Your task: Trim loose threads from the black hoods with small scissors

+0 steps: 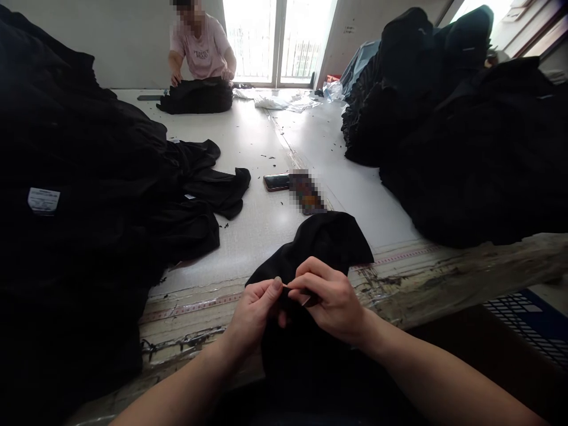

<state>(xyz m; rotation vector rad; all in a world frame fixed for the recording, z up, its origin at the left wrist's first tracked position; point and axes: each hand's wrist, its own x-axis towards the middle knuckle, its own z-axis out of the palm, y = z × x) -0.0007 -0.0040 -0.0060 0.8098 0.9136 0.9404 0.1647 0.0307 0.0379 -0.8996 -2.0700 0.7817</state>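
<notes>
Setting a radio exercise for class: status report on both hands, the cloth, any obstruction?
Left hand gripping black cloth. Right hand close beside, hold unclear. Cloth lies across table edge. Phone beyond, apart from hands.

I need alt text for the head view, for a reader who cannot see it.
A person's left hand and right hand, close together, handle a black cloth at the near edge of a white table. A left heap and a right heap of dark fabric flank them. Across the table, a co-worker in pink has both hands at a black stack.
</notes>
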